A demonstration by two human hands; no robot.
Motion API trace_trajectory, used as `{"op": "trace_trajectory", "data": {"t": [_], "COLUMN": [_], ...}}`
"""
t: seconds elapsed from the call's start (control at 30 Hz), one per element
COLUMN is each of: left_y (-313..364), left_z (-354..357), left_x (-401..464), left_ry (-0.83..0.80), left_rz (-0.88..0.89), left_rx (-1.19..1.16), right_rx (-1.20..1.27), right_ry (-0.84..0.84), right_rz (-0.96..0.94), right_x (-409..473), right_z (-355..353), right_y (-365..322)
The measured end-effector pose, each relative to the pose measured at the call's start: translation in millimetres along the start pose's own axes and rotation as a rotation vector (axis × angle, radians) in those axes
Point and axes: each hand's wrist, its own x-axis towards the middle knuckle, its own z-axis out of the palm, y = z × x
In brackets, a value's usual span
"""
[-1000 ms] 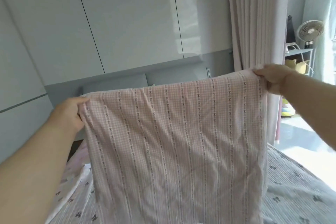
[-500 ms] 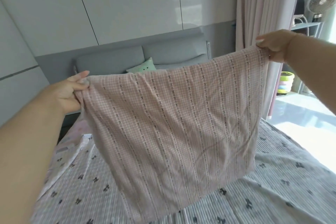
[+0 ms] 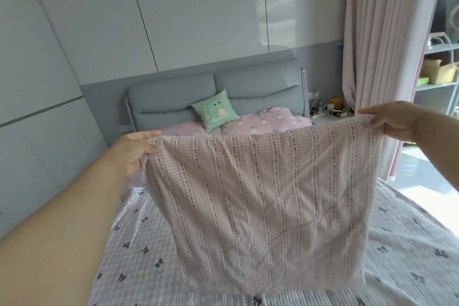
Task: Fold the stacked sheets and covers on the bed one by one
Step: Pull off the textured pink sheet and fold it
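While hands (image 3: pixel 135 150) grip, cover (image 3: pixel 270 208) hangs.

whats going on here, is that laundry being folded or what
A person is holding up a pink checked cover by its top corners, the left hand pinching one and the right hand the other. It hangs spread out over a grey striped sheet with bows on the bed, not yet folded. A green cushion leans at the headboard.

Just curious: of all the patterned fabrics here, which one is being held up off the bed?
The pink checked cover, pinched at its top corners by both hands; the bow-print sheet lies flat.
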Motion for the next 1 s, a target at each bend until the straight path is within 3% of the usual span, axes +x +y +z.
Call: {"op": "trace_trajectory", "data": {"t": [0.23,0.33,0.43,0.67,0.83,1.0], "left_y": [-5,-9,-19,-37,-44,-70], "left_z": [15,26,29,26,32,47], "left_x": [3,9,21,31,55,101], "left_ry": [0.048,0.048,0.082,0.181,0.172,0.086], "left_rz": [0.063,0.112,0.189,0.302,0.259,0.039], "left_rx": [0.080,0.142,0.363,0.811,1.099,0.956], "right_rx": [-0.136,-0.383,-0.700,-1.008,-1.134,-1.182], "right_ry": [0.062,0.066,0.131,0.214,0.339,0.440], "right_rz": [-0.064,-0.139,-0.217,-0.249,-0.208,-0.099], "right_x": [4,-2,-5,5,29,68], "right_z": [7,19,28,16,16,30], "right_y": [8,8,13,30,38,52]}}
